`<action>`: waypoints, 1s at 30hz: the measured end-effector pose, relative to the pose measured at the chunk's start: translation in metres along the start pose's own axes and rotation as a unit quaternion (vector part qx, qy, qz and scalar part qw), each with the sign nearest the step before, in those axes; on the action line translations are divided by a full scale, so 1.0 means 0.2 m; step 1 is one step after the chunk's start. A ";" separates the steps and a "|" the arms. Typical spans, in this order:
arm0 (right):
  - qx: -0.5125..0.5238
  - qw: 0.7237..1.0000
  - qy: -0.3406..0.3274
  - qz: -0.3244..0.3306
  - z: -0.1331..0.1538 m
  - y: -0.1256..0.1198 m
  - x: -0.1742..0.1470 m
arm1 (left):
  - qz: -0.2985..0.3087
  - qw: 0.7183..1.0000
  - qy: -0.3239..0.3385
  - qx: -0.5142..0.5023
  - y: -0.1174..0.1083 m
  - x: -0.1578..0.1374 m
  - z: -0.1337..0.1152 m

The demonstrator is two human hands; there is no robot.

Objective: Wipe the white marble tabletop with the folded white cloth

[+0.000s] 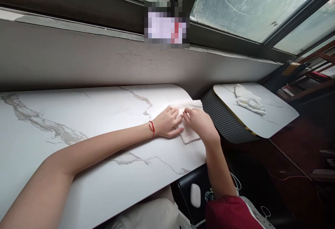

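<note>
A small white towel lies spread on the right end of the white marbled table. My left hand, with a red cord bracelet at the wrist, rests at the towel's left edge, its fingers stretched out and slightly apart. On top of the same towel is my right hand, fingers curled in with thumb and forefinger pinching the cloth. Part of the towel is hidden beneath this hand. The fingertips of both hands nearly meet.
Beyond a gap on the right stands a smaller marbled table with a crumpled white cloth. A wall and windows run behind. Below the near edge, a white rounded case sits on a black surface.
</note>
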State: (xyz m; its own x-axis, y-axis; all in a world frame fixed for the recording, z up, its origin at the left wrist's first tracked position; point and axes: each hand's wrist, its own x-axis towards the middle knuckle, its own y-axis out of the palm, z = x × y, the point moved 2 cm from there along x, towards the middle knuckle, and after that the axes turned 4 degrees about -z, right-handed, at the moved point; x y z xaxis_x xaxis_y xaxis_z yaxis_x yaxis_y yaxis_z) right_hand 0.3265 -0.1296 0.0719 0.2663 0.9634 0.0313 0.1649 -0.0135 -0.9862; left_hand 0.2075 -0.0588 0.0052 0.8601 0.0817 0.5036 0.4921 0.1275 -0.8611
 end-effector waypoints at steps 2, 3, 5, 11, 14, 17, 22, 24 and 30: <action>-0.004 0.997 -0.015 -0.073 -0.02 0.10 -0.11 | 0.005 1.000 0.011 -0.002 -0.01 0.00 -0.05; 0.007 0.994 -0.016 -0.110 -0.04 0.15 -0.16 | 0.006 1.000 0.017 -0.008 -0.02 0.00 -0.07; 0.058 0.981 -0.012 -0.185 -0.07 0.26 -0.27 | 0.000 0.999 0.033 -0.033 -0.03 -0.01 -0.12; 0.192 0.949 0.084 -0.236 -0.15 0.48 -0.46 | -0.034 0.996 0.078 -0.040 -0.04 -0.02 -0.25; 0.185 0.947 0.158 -0.209 -0.12 0.50 -0.48 | -0.013 0.999 0.041 -0.018 -0.04 -0.02 -0.29; 0.150 0.956 0.171 -0.186 -0.08 0.49 -0.47 | 0.004 1.000 -0.003 -0.028 -0.03 -0.02 -0.29; 0.091 0.969 0.182 -0.141 -0.03 0.44 -0.41 | 0.011 0.997 -0.062 -0.051 -0.01 -0.03 -0.27; 0.065 0.975 0.174 -0.118 -0.02 0.42 -0.37 | 0.016 0.995 -0.082 -0.046 0.00 -0.03 -0.27; 0.014 0.993 0.093 -0.068 -0.02 0.38 -0.19 | 0.038 0.990 -0.138 0.000 0.01 -0.03 -0.22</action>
State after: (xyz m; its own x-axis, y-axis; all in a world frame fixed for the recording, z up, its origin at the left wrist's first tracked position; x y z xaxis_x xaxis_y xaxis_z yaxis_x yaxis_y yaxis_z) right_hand 0.3317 -0.1689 -0.0047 0.4148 0.8896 0.1909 0.1850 0.1229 -0.9750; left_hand 0.2086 -0.1036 -0.0025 0.8247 0.3587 0.4374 0.4274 0.1113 -0.8972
